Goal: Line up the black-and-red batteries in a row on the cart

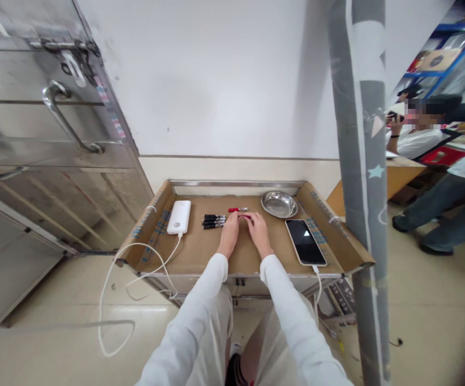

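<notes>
1. Both the left hand [229, 234] and right hand [259, 232] pinch closed on a mostly hidden red item [245, 216] between them.
2. One red marker [238, 209] lies just beyond; black markers [213, 221] beside the left hand.

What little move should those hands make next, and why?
I'd suggest laying the red piece, likely a marker, alongside the loose red marker. The left hand and right hand seem to hold it close by, and the black markers lie side by side, so a matching row looks sensible.
</notes>
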Tool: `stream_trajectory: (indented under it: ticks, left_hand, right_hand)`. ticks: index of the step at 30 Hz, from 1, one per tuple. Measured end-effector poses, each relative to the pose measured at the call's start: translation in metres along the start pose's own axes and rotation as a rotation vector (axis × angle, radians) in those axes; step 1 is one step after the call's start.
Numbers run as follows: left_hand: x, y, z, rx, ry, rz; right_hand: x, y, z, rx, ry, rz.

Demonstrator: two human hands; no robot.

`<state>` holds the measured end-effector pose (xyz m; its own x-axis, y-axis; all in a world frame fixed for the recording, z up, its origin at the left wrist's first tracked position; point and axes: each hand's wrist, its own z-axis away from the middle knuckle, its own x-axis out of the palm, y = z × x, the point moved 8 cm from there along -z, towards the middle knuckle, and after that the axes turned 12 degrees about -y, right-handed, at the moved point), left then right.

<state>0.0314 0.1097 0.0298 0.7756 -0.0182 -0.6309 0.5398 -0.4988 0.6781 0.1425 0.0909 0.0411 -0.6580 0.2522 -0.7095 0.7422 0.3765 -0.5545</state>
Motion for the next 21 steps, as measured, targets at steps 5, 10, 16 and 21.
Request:
stream_trajectory:
  ticks: [5,10,16,21]
  left_hand:
    - [0.014,0.004,-0.006,0.012,-0.051,-0.308]
    - [0.018,0.008,-0.015,0.004,-0.009,-0.444]
    - [0.027,0.023,0.005,0.12,-0.178,-0.543]
    - [0.009,0.023,0.035,0.076,-0.158,-0.56]
  right_hand:
    - [-0.008,0.006,0.004,0.139,0.082,0.191]
    - [-0.016,0.003,0.01,0.171,0.162,0.198]
    - [-0.022,-0.012,0.025,0.13,0.176,0.114]
    - [-0.027,-0.017,0.035,0.121,0.17,0.106]
